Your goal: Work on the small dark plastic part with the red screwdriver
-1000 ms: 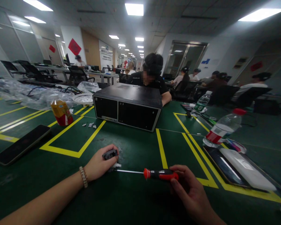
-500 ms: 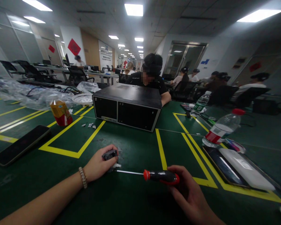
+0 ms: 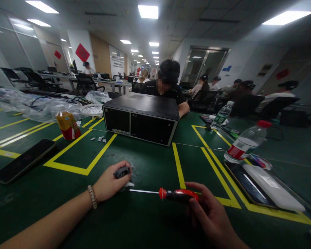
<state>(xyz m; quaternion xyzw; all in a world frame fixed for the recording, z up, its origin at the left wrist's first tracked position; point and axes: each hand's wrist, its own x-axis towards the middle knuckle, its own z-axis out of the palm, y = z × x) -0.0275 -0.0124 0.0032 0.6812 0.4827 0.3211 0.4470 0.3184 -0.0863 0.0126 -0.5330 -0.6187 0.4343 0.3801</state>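
My left hand (image 3: 114, 181), with a beaded bracelet at the wrist, is closed around a small dark grey plastic part (image 3: 122, 172) and rests low over the green table. In my right hand (image 3: 209, 207) is the butt end of a screwdriver (image 3: 177, 195) with a red and black handle, held between thumb and fingers. Its metal shaft lies level and points left, toward the underside of the part. Where the tip meets the part is hard to make out. A bit of white material (image 3: 130, 184) shows just below the part.
A black computer case (image 3: 152, 128) stands ahead, a person seated behind it. A juice bottle (image 3: 67, 125) and a phone (image 3: 24, 160) are on the left. A water bottle (image 3: 245, 143) and a white slab-like device (image 3: 271, 186) are on the right. Plastic wrap (image 3: 28, 103) lies far left.
The screwdriver handle has turned about its axis, showing more red on top. My right thumb and fingers have shifted around its end. My left hand stays nearly in place.
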